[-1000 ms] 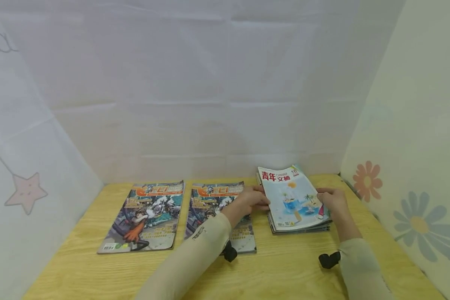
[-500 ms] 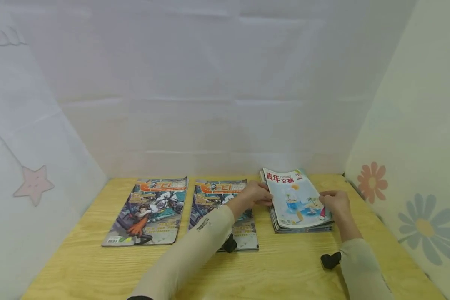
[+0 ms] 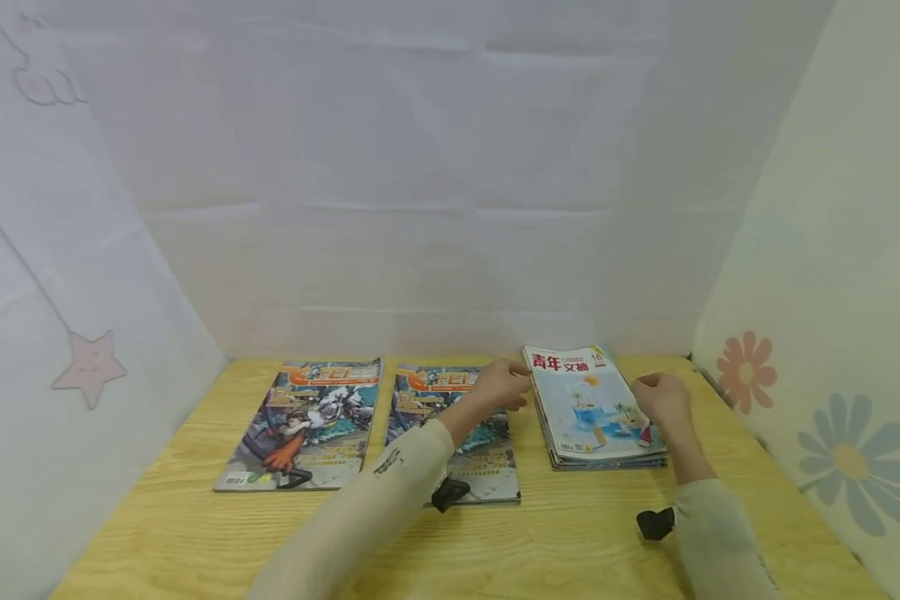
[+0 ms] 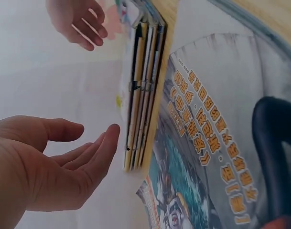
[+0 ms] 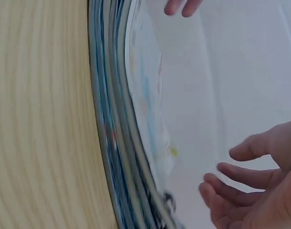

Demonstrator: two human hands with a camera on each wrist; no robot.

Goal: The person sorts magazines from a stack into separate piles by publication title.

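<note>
A stack of several magazines (image 3: 585,417) lies on the right half of the table, its top cover white and blue with red characters. Just left of the stack is my left hand (image 3: 501,387), held over a magazine with a dark comic-style cover (image 3: 487,467). My right hand (image 3: 662,402) hovers by the stack's right edge. In the left wrist view, a gap shows between my left hand (image 4: 64,162) and the stacked spines (image 4: 144,90). The right wrist view has my right hand (image 5: 255,186) with loosely bent fingers, apart from the page edges (image 5: 119,114). Neither hand holds anything.
A second magazine with the same dark cover (image 3: 307,425) lies further left on the wooden table (image 3: 540,550). White sheets (image 3: 450,208) close off the back and left. A panel printed with flowers (image 3: 840,333) stands at the right.
Both hands have let go of the top magazine and moved slightly away from its sides. That magazine now lies flatter and more in line with the stack. The head view has shifted a little.
</note>
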